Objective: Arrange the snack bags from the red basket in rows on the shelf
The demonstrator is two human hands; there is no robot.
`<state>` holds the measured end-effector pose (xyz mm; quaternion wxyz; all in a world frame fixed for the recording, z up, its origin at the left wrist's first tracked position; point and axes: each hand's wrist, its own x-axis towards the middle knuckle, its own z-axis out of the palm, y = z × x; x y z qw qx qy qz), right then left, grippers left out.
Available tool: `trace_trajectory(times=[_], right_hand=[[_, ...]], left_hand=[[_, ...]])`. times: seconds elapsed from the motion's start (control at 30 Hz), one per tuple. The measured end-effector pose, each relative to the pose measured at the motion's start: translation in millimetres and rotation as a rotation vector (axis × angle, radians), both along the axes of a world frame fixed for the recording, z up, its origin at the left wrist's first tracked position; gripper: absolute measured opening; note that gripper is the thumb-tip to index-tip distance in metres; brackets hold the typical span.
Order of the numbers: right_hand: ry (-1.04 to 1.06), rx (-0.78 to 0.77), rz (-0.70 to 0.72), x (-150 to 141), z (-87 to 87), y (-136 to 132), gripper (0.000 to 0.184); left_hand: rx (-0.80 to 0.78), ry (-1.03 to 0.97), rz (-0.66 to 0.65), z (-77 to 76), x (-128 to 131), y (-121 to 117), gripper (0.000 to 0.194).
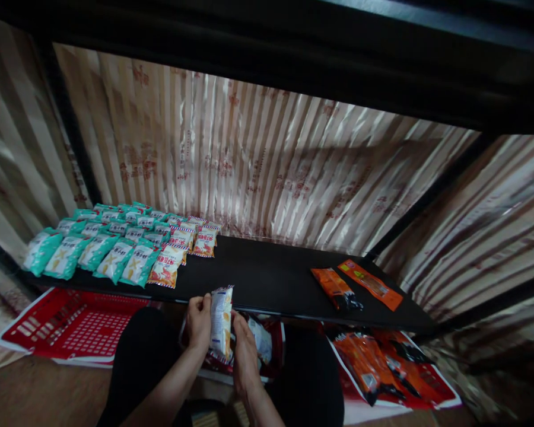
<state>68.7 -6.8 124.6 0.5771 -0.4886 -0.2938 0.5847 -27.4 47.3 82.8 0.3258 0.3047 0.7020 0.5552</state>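
Note:
My left hand (199,321) and my right hand (244,350) both grip one upright snack packet (221,320), white and orange with a red striped edge, just below the front edge of the black shelf (267,279). On the shelf's left stand rows of teal packets (102,249), with a column of orange-and-white packets (171,261) like the held one to their right. More packets lie in a red basket (267,347) under my hands.
Two orange sausage-like packs (356,284) lie on the shelf's right. A red basket (71,323) sits on the floor at left; another (427,385) at right holds several orange packs. A striped curtain backs the shelf. A dark shelf board spans overhead.

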Motion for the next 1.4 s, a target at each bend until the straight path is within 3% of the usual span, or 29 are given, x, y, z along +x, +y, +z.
trace_trajectory(times=[0.13,0.27,0.43,0.57,0.7,0.9,1.0,1.2,1.4], right_hand=[[-0.013,0.001,-0.060,-2,-11.5,18,0.046],[-0.035,0.001,-0.073,-1,-19.0,35,0.045],[-0.111,0.004,-0.137,1,-13.2,49,0.054],[-0.015,-0.035,-0.092,-3,-5.5,56,0.058],[0.005,-0.062,0.009,-3,-4.3,60,0.049],[-0.109,-0.066,-0.085,-1,-14.2,75,0.048],[-0.129,-0.075,-0.119,-2,-16.4,81,0.050],[-0.127,-0.048,-0.061,-8,-7.7,87,0.053],[0.025,-0.035,0.158,-13,3.9,84,0.046]], left_hand=[[0.094,-0.075,-0.094,6.7,2,10,0.036],[0.092,-0.137,-0.180,20.1,2,17,0.039],[0.091,-0.213,-0.301,42.9,-2,23,0.051],[-0.008,-0.449,-0.335,52.5,-1,27,0.054],[-0.043,-0.628,-0.414,49.8,-3,28,0.051],[-0.012,-0.576,-0.558,46.8,-19,30,0.046],[-0.019,-0.553,-0.630,46.8,-21,30,0.052],[-0.020,-0.541,-0.564,40.8,-25,36,0.065],[0.013,-0.571,-0.537,36.8,-37,43,0.061]])
